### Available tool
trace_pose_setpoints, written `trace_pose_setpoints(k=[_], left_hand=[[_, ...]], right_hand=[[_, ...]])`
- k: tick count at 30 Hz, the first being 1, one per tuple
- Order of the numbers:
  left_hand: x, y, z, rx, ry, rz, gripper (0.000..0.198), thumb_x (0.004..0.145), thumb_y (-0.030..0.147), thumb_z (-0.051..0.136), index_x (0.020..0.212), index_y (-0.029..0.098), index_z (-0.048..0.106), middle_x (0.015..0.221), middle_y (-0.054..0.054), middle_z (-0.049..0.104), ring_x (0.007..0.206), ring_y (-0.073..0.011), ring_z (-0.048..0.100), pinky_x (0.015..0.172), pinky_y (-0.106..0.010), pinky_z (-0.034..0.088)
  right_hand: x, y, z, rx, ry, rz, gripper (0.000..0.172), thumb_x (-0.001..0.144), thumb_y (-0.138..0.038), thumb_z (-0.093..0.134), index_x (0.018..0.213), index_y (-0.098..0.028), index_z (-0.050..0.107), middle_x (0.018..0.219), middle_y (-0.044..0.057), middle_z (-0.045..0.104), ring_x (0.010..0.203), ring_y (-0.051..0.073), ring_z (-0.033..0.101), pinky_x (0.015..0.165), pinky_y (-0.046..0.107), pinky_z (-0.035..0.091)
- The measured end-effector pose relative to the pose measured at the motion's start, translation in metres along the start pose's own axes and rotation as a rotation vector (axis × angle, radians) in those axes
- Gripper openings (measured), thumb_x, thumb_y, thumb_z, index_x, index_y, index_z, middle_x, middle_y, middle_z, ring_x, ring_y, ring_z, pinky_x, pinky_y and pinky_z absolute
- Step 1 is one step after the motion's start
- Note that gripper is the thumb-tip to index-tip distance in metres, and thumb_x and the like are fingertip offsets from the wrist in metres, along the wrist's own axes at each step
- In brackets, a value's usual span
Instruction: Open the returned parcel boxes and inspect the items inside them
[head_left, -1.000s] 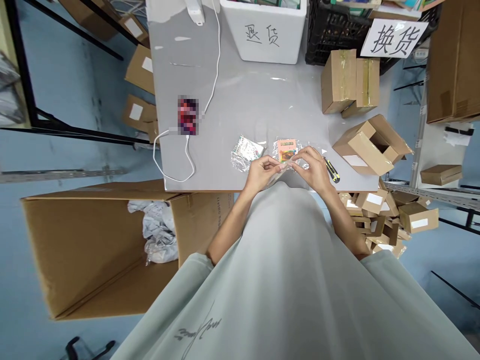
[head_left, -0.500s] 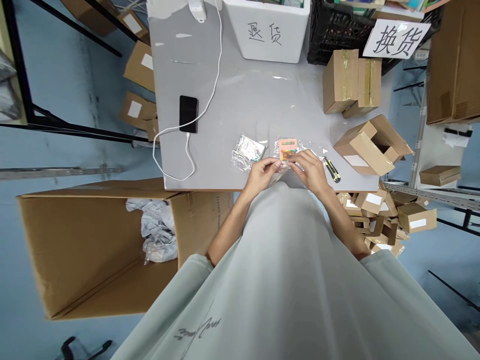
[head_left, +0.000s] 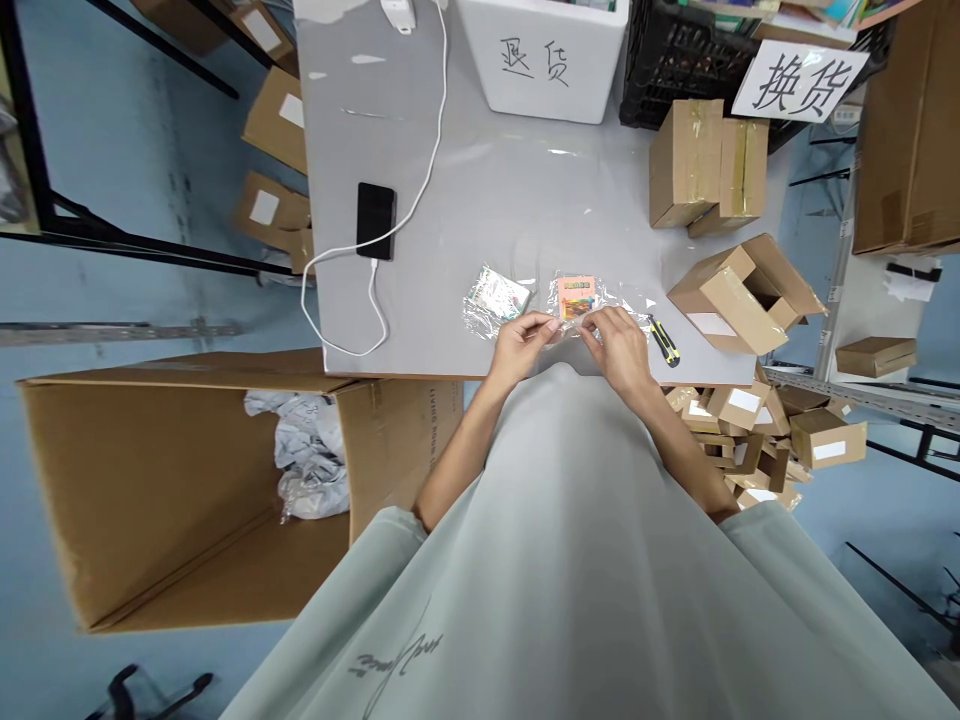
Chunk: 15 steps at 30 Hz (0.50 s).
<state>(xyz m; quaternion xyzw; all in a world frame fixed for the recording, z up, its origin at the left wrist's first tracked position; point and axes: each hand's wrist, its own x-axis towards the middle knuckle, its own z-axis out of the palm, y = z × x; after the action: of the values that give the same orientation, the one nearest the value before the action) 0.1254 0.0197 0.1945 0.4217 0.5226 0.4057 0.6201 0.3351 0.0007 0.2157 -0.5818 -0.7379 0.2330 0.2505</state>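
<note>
A clear plastic bag (head_left: pixel 606 297) with a small orange-covered booklet (head_left: pixel 576 298) inside lies at the table's front edge. My left hand (head_left: pixel 523 345) is closed, its thumb and fingertips pinching the bag's near edge at the left. On the same edge, a little to the right, my right hand (head_left: pixel 619 348) pinches the film. Beyond my left hand rests a second clear bag holding a small pale printed item (head_left: pixel 498 294). A black and yellow utility knife (head_left: pixel 664 341) lies to the right of my right hand.
A phone (head_left: pixel 376 221) with a white cable lies left on the table (head_left: pixel 480 200). At the back stand a white bin (head_left: pixel 541 95) and a black crate (head_left: pixel 667 70). Closed cartons (head_left: pixel 686 165) and an opened carton (head_left: pixel 739 300) sit right. A large box (head_left: pixel 187 490) stands below left.
Both hands keep their pinch on the bag's near edge, with the right hand shifted slightly left. The whole view has tilted a little; the other things lie as before.
</note>
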Motion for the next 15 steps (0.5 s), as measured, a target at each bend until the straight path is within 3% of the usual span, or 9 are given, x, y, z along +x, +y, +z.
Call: trace_pose_setpoints(k=[8,15], left_hand=[[-0.0042,0.0063,-0.0045,-0.081,-0.096,-0.071,0.051,0.087,0.07,0.089,0.1,0.022,0.081,0.106,-0.008,0.083,0.096,-0.0239,0.079,0.09,-0.039,0.069],[0.0053,0.002,-0.0022,0.231,-0.028,0.027,0.025,0.089,0.045,0.088,0.091,0.021,0.081,0.089,-0.006,0.081,0.08,-0.0217,0.074,0.08,-0.034,0.061]], right_hand=[[0.0005,-0.0023,0.0054,0.042,-0.05,-0.119,0.039,0.124,-0.039,0.04,0.121,-0.027,0.076,0.127,0.013,0.08,0.132,0.032,0.072,0.117,0.051,0.06],[-0.0024,-0.0014,0.0101,0.056,-0.14,-0.161,0.04,0.124,-0.035,0.041,0.121,-0.026,0.079,0.128,0.014,0.081,0.144,0.03,0.069,0.124,0.05,0.06]])
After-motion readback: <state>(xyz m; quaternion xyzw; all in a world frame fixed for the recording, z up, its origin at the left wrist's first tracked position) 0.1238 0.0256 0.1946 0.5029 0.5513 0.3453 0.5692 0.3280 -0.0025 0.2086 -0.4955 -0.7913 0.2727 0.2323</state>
